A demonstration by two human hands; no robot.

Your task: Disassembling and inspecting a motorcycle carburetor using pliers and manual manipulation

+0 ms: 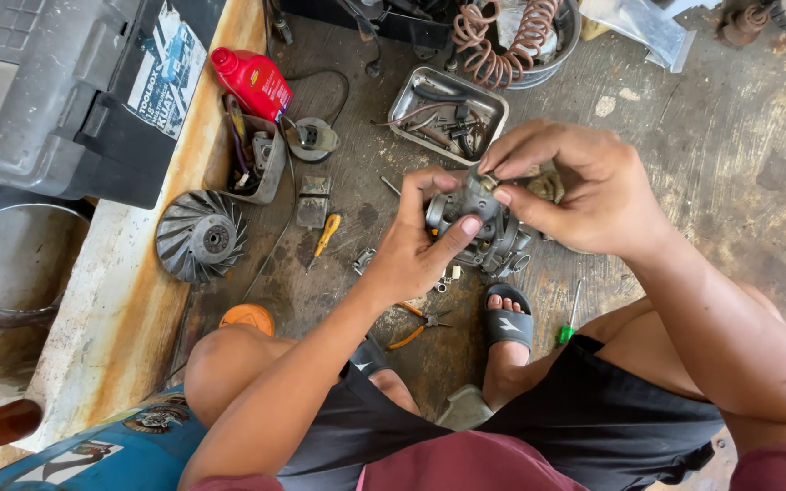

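Observation:
I hold a grey metal carburettor [488,238] above the floor between my knees. My left hand [416,245] grips its left side, thumb pressed across its body. My right hand [575,186] comes over from the right, with fingertips pinched on a small brass-coloured part at the carburettor's top. What sits under those fingertips is mostly hidden.
On the stained floor lie a metal tray of small parts [448,114], a yellow-handled screwdriver [326,234], orange-handled pliers [418,325], a green-handled screwdriver [568,320], a finned fan wheel [200,236], a red bottle [255,82], a coiled hose [502,41] and a grey toolbox [65,91]. My sandalled foot [508,323] rests below the carburettor.

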